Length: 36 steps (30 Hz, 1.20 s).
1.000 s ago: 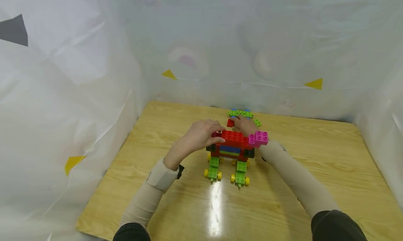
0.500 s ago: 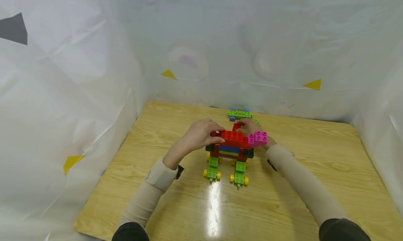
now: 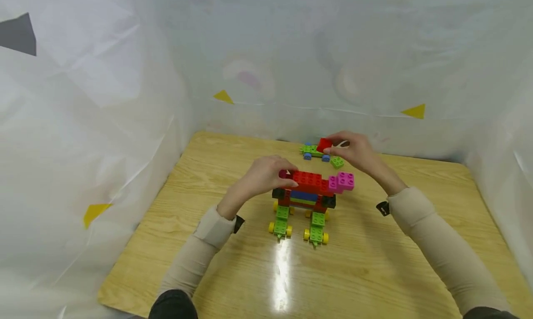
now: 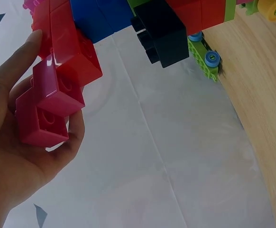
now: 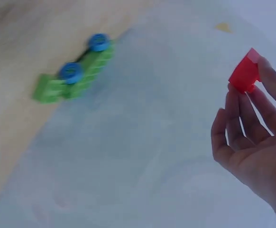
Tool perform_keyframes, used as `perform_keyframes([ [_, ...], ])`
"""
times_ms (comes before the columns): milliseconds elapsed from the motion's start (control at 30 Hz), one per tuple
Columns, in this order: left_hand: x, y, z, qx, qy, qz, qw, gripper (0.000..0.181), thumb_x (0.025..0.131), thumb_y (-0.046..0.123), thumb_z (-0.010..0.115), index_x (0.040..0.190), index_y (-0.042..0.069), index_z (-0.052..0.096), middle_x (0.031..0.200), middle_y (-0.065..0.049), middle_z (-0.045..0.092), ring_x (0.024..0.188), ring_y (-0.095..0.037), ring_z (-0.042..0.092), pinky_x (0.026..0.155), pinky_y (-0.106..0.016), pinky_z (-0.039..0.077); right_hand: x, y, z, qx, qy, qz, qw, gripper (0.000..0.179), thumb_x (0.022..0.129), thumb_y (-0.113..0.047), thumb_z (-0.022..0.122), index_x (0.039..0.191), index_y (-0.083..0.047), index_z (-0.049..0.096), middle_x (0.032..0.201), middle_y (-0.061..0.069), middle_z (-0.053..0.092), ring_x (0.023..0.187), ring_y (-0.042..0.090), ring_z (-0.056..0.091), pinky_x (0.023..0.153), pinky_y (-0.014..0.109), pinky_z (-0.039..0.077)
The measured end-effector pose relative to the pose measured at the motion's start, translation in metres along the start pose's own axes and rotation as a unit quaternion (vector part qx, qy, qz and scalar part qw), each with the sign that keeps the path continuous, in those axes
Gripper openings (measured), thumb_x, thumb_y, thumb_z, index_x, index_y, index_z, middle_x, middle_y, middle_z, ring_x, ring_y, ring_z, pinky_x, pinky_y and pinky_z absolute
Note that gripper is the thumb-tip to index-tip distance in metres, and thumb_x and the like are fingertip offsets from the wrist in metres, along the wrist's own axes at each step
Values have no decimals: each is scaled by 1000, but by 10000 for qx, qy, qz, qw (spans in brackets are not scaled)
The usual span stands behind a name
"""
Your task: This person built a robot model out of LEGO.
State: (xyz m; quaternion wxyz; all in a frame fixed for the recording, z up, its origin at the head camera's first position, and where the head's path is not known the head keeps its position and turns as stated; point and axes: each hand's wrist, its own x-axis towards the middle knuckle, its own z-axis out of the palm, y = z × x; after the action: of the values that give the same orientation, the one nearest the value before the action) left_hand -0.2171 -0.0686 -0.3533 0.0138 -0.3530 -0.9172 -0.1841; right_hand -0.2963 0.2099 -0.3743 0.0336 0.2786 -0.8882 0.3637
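Note:
A toy animal-like figure of building blocks [image 3: 308, 182] stands mid-table on green wheeled bases [image 3: 317, 226] with yellow wheels. Its top is red, with pink blocks [image 3: 341, 182] at the right end. My left hand [image 3: 266, 176] grips its left end; in the left wrist view the fingers and thumb curl round dark pink blocks [image 4: 42, 118] and the red blocks beside them. My right hand [image 3: 354, 151] is raised behind the figure and pinches a red block [image 5: 245, 72] between thumb and fingertips, studs turned toward the palm.
At the table's back edge sits a green wheeled base [image 3: 310, 150] with blue wheels. A small green block [image 3: 337, 162] lies beside it. White sheeting [image 3: 291, 69] surrounds the wooden table [image 3: 187, 208] at the back and sides.
My right hand has picked the red block up from behind the figure, lifting it up and to the right while turning it. My left hand has kept its grip on the figure.

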Motion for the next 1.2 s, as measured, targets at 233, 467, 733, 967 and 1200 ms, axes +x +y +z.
perform_keyframes([
  [233,6,-3,1,-29,32,42,10000,38,86,39,72,114,14,71,110,1,69,96,-15,64,77,-29,51,-22,-60,-14,-483,110,-1486,9877,34,78,-13,81,110,-9,71,99,1,69,87,16,61,75,37,50],
  [467,10,-2,1,54,141,120,9998,37,84,39,73,112,15,72,105,2,70,91,-14,63,71,-26,50,-29,-77,-6,-532,1,-1989,9786,34,74,-12,83,106,-6,72,92,-1,69,84,14,59,72,34,48],
  [733,12,-3,6,-8,231,142,9996,36,85,39,73,111,15,72,106,2,70,90,-14,63,69,-26,50,-30,-77,0,-608,-445,-1714,9823,40,78,-14,81,116,-7,70,100,2,69,88,17,59,74,36,48],
  [967,14,-4,6,22,209,108,9997,37,85,40,72,112,14,72,106,1,70,90,-14,63,71,-26,50,-29,-76,1,-793,-541,-1622,9821,35,81,-15,78,115,-8,71,96,2,68,82,17,54,70,34,46],
  [1200,15,-4,5,19,180,79,9998,37,86,39,72,113,15,72,107,1,70,91,-14,63,71,-27,50,-30,-78,1,-864,-575,-1615,9814,36,80,-14,79,115,-7,71,95,2,68,79,18,55,67,34,47],
])
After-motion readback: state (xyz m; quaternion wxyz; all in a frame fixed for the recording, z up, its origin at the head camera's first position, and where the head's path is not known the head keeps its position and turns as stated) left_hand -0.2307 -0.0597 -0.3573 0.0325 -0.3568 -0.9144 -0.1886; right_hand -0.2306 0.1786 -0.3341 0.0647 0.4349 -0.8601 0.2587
